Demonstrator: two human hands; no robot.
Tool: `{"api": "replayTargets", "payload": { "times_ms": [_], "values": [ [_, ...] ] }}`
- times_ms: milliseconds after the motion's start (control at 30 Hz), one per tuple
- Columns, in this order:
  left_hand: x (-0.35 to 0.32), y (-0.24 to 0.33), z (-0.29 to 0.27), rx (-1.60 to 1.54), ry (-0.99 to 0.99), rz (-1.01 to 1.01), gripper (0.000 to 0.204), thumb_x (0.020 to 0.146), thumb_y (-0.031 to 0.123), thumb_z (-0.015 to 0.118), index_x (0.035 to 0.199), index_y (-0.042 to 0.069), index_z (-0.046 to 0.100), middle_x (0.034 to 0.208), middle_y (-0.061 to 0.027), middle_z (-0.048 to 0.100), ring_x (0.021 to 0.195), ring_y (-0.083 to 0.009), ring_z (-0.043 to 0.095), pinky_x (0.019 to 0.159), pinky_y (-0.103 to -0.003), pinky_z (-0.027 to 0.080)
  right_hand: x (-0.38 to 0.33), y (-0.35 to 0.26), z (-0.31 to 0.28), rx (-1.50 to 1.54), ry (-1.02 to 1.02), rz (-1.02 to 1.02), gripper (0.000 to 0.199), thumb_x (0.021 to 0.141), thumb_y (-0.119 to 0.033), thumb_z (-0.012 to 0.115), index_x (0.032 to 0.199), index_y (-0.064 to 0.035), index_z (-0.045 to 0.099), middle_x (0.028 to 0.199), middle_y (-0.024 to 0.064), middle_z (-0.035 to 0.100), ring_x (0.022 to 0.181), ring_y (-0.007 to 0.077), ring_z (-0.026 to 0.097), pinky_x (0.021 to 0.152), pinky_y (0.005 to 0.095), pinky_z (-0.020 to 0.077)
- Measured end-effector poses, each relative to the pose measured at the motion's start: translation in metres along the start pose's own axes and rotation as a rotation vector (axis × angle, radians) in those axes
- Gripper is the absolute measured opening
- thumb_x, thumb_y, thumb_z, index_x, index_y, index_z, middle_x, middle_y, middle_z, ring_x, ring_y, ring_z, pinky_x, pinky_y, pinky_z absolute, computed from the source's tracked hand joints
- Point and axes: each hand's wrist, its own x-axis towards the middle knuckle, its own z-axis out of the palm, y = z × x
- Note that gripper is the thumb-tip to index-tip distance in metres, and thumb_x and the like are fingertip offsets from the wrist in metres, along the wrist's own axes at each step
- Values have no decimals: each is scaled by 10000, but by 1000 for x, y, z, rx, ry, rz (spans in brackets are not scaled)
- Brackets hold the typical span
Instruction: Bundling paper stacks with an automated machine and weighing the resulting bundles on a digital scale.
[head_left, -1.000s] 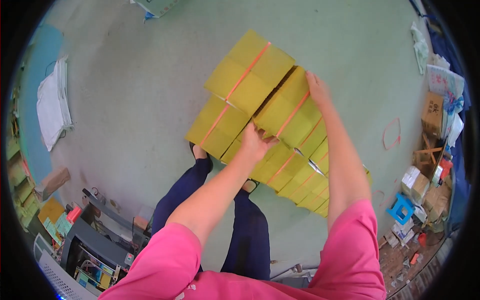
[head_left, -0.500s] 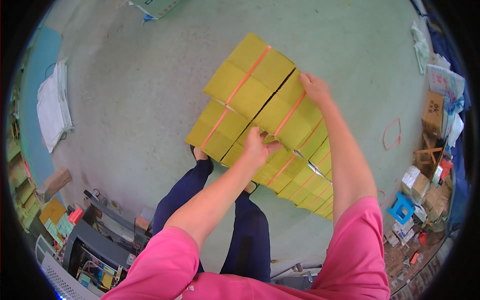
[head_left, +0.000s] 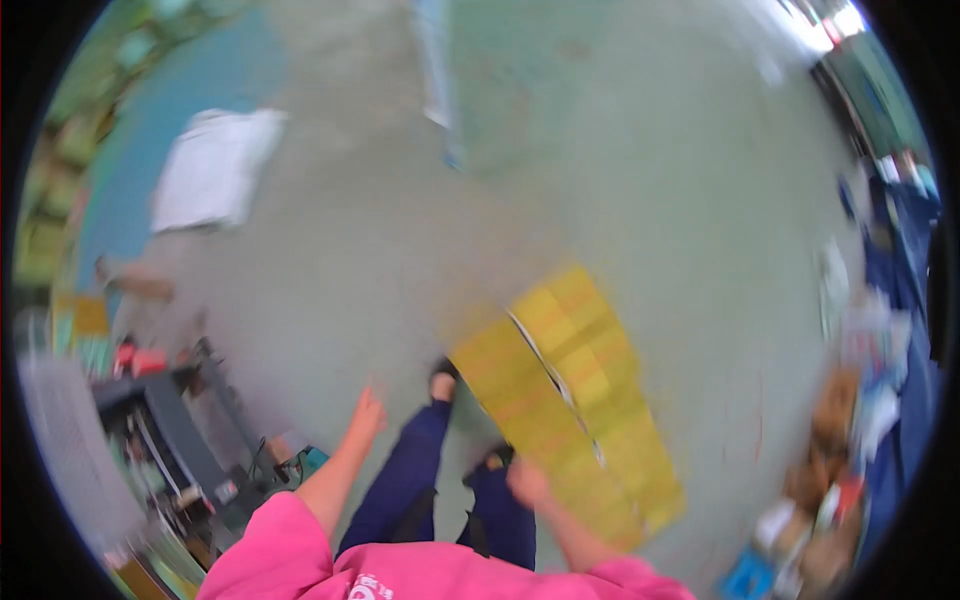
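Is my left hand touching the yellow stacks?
Apart. The head view plainly shows floor and a foot between your left hand and the yellow stacks.

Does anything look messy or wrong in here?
Yes: the brown cartons toward the lower right lie jumbled, so that side looks untidy. An uneven gap also splits the rows of yellow bundles. Blur hides any small damage.

Bundles [head_left: 612, 395] on floor [head_left: 340, 260] right of legs [head_left: 412, 465], machine [head_left: 165, 410] left, pile [head_left: 215, 170] beyond it, cartons [head_left: 835, 410] far right
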Motion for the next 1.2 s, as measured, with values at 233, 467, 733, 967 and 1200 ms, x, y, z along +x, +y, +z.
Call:
{"api": "replayTargets", "payload": {
  "times_ms": [233,467,733,967,1200],
  "values": [
    [-252,-204,-187,-584,792,-111,492,873,193,499,1350,75,492,1093,-66,588,809,-176,596,670,-352,537,-79,-111,1,-348,-620,-472,390,905,-322,526,1237,-135,609,1167,179,646,1097,333,611,930,418,469],
    [-500,-547,47,-20,1226,-268,423,920,269,534,1291,65,516,1017,-104,635,825,-209,628,684,-369,527,-72,-140,28,-668,-1054,-819,477,901,-366,597,1289,-90,575,1101,160,690,1015,292,669,841,382,523],
    [-616,-566,363,-124,630,-775,400,895,324,595,1170,34,585,935,-124,665,846,-246,672,656,-415,541,-88,-199,112,-902,-1196,-852,456,911,-365,587,1270,-84,592,1097,161,690,993,292,674,816,386,529],
    [-583,-620,252,-1225,855,-732,368,878,282,588,1165,51,598,1015,-164,642,826,-292,668,675,-430,554,-184,-227,322,-984,-1339,-866,440,919,-365,578,1253,-79,606,1093,162,689,973,292,679,795,389,535],
    [-696,-720,132,-1686,1101,-692,339,879,289,582,1101,33,595,952,-152,621,717,-270,638,638,-383,555,-259,-208,453,-956,-1294,-716,427,928,-365,568,1235,-74,621,1088,163,689,953,292,684,774,392,540]
  ]
}}
